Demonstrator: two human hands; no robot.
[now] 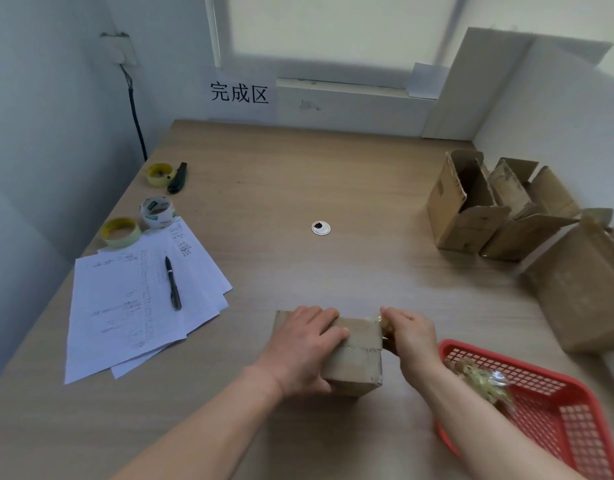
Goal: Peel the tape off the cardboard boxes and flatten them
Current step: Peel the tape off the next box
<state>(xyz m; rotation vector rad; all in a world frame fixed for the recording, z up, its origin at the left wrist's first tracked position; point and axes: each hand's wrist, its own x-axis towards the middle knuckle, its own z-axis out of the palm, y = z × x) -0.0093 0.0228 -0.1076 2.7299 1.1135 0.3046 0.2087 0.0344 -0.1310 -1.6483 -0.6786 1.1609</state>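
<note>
A small closed cardboard box (359,362) stands on the wooden table near the front edge, with a tape seam across its top. My left hand (303,344) lies over the box's top left part, fingers spread flat and pressing it down. At the box's right edge my right hand (411,336) pinches a crumpled strip of clear tape (385,325) that comes off the box's far right corner. Several opened cardboard boxes (471,209) stand at the right side of the table, and a larger one (582,296) sits closer to me.
A red plastic basket (554,403) with a wad of peeled tape (482,382) sits front right. At left lie paper sheets (125,313) with a black pen (173,282), three tape rolls (158,211) and a cutter (177,178). A cable grommet (321,227) marks the table's middle.
</note>
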